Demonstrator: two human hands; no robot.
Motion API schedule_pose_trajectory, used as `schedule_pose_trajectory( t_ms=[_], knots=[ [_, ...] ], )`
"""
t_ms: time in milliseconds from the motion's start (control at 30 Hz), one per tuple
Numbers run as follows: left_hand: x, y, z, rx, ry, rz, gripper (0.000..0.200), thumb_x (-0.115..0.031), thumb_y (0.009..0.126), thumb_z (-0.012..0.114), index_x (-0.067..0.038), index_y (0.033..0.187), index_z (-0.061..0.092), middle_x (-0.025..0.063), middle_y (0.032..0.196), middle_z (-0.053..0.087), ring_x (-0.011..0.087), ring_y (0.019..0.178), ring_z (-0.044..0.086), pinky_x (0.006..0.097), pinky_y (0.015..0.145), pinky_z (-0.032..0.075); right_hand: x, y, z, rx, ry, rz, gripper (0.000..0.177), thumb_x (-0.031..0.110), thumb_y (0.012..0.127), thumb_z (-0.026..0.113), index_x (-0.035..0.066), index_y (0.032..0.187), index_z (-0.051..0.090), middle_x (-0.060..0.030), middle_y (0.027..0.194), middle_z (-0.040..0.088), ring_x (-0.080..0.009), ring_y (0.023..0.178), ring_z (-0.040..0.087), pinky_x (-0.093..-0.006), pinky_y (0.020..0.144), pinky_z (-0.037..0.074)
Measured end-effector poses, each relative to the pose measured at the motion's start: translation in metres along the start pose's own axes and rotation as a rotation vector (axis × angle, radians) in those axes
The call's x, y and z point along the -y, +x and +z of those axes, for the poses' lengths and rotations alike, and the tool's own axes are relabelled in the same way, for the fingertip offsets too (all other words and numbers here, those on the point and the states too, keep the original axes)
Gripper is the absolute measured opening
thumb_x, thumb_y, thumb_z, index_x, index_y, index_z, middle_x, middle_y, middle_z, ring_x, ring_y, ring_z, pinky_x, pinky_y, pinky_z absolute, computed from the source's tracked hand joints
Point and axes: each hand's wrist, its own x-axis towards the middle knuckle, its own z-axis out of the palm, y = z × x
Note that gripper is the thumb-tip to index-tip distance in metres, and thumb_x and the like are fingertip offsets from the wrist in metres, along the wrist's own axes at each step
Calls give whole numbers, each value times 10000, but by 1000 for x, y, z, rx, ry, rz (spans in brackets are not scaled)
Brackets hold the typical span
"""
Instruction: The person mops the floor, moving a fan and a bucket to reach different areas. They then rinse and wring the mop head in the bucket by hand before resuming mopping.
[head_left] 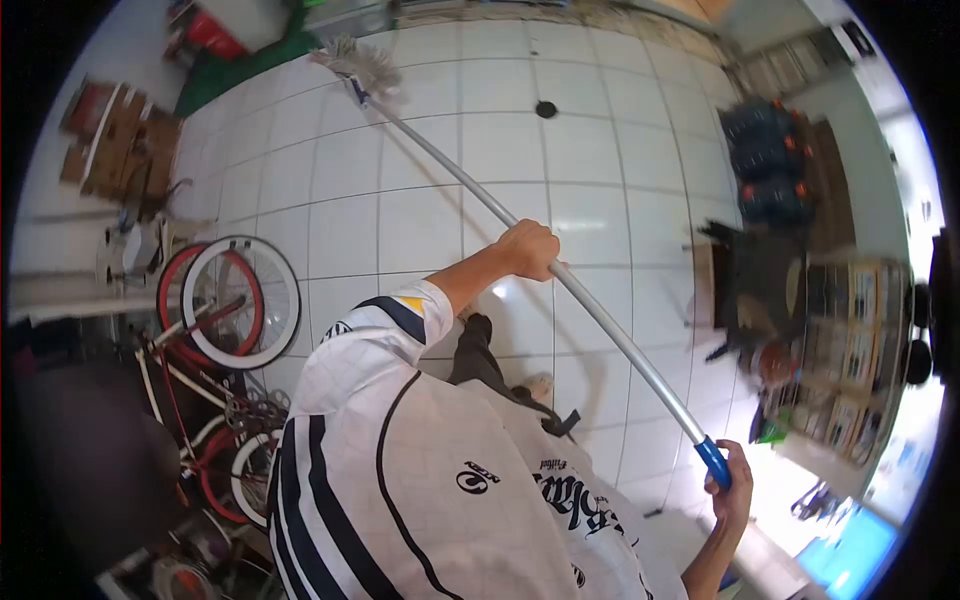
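Note:
A mop with a long silver handle [630, 348] runs diagonally across the view. Its grey stringy head [362, 66] rests on the tiled floor at the far left, joined by a dark blue socket. My left hand [528, 250] is wrapped round the middle of the handle. Lower right, my right hand [733, 482] has its fingers curled round the blue grip [712, 462] at the handle's end. Part of that grip shows beside the fingers.
Bicycles [240, 300] stand along the left side, below stacked cardboard boxes [130, 140]. Large blue water bottles [770, 165], a dark chair [760, 285] and a shelf rack [850, 325] line the right. A small black round object [545, 109] lies on the white tiles [500, 150].

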Motion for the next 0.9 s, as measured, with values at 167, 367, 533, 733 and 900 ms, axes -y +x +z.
schedule_pose_trajectory(
  t_ms=[167,367,533,733,900],
  knots=[
    [-173,50,92,140,-56,356,328,-353,585,617,-27,612,616,169,627,596,334,613,594,419,587,473,-152,-87,-148,-486,509,-310,230,243,848,528,23,917,530,-53,832,531,-120,658,520,-222,524,405],
    [-392,43,215,367,-283,686,177,-234,594,558,-88,669,625,130,655,605,302,650,599,418,554,461,-175,-220,-208,-849,824,-737,158,168,800,526,12,770,516,-86,811,509,-180,744,472,-355,760,403],
    [-570,36,185,256,-650,982,144,-206,540,555,-68,555,595,140,559,568,320,566,581,426,492,453,-42,-310,-255,-1432,450,-1088,300,316,852,489,177,593,428,42,493,348,-91,429,311,-234,394,279],
    [-569,93,161,135,-739,809,87,-138,565,550,-59,557,587,156,616,584,329,620,583,418,543,467,-21,-313,-390,-840,388,-992,267,81,835,419,78,579,344,-35,594,356,-146,570,360,-290,612,337],
    [-435,145,122,28,-660,620,96,-157,580,564,-69,575,603,140,645,602,299,642,600,408,568,482,64,-157,-334,-197,529,-839,302,75,835,405,126,565,280,-7,576,285,-120,549,279,-281,603,269]
  ],
)
